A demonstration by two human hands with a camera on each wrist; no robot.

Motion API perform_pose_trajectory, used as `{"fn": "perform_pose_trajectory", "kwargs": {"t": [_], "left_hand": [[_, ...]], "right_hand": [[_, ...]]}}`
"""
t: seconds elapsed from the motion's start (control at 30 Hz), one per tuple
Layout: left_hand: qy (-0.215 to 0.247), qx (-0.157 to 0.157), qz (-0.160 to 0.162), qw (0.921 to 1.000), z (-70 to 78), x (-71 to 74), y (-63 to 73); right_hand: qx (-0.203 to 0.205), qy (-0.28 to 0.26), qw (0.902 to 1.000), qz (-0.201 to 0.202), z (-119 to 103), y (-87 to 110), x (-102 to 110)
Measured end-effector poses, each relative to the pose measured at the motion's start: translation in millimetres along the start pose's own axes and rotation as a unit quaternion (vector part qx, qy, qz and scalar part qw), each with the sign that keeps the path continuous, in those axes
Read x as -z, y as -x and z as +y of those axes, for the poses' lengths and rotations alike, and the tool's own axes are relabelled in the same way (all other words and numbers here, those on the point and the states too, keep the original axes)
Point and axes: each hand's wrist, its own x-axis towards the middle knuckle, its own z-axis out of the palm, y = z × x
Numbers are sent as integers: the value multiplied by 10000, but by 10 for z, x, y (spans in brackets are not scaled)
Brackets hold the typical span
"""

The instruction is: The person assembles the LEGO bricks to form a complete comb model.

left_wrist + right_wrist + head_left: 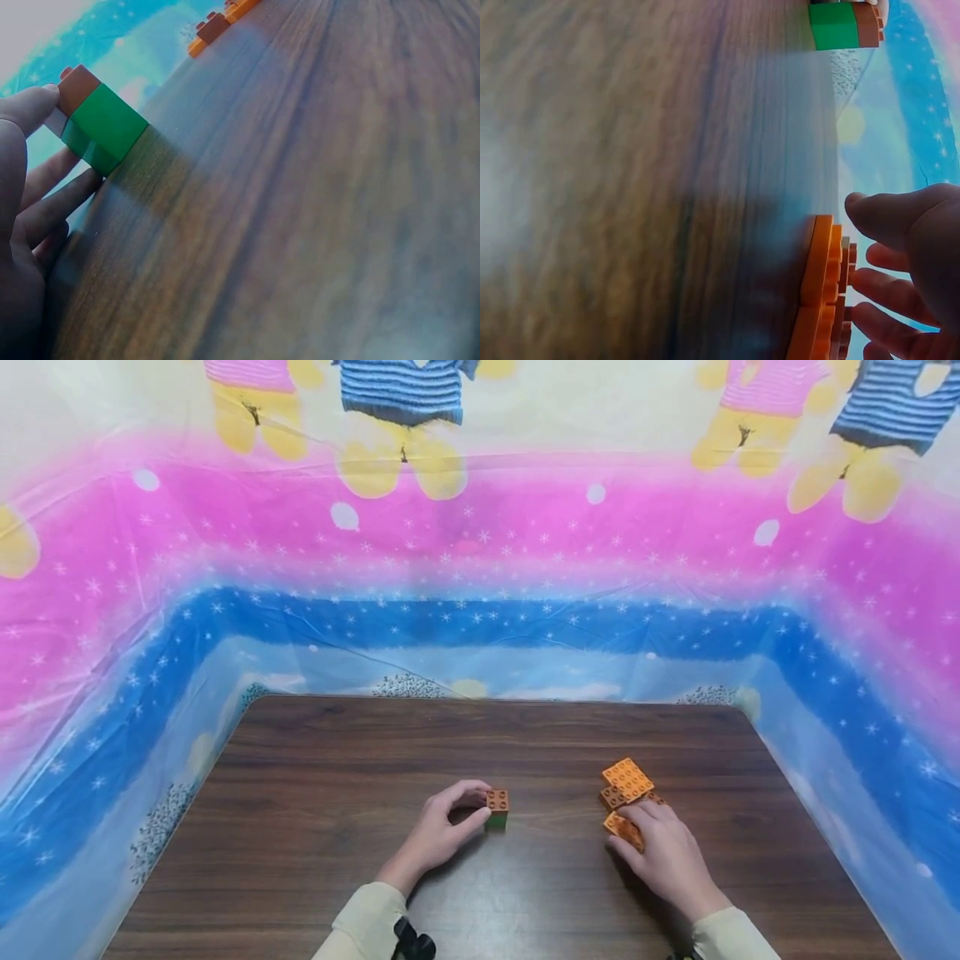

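Left of the table's middle, my left hand (438, 828) pinches a small stack between thumb and fingers. The stack is a brown toy brick (497, 800) on top of a green block (107, 127), upright on the table. Over at the right, my right hand (667, 853) hovers at a group of bricks with its fingers loosely bent and the thumb apart. Beneath its fingertips are an orange brick (624, 832) and a brown brick (612, 797). An orange studded brick (628, 777) lies just beyond them. The hand covers part of the group.
The dark wood-grain table (337, 760) has its back edge against a patterned cloth (480, 627), which also hangs along both sides. A black strap piece (414, 939) is on the left wrist.
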Motion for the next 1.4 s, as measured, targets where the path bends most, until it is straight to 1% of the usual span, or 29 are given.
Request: {"fn": "perform_pose_trajectory", "kwargs": {"t": [0.37,0.6,0.67,0.73,0.93,1.23,1.4], "left_hand": [[-15,-20,4,10000,-6,0,-3],[1,-27,21,10000,-33,-10,-6],[-2,-33,29,10000,-39,-11,-5],[-9,-30,39,10000,-43,-12,-5],[5,-17,49,10000,-40,-9,-4],[5,-71,35,10000,-32,-7,-2],[5,-56,45,10000,-35,-5,-4]], "right_hand": [[150,474,9988,-12,43,58,38],[-89,650,9971,-384,19,37,37],[-121,691,9966,-431,13,37,37],[-88,751,9963,-411,6,38,32],[169,874,9959,-172,-18,49,8],[443,689,9966,77,-21,84,-66],[494,653,9966,68,-16,80,-75]]}}
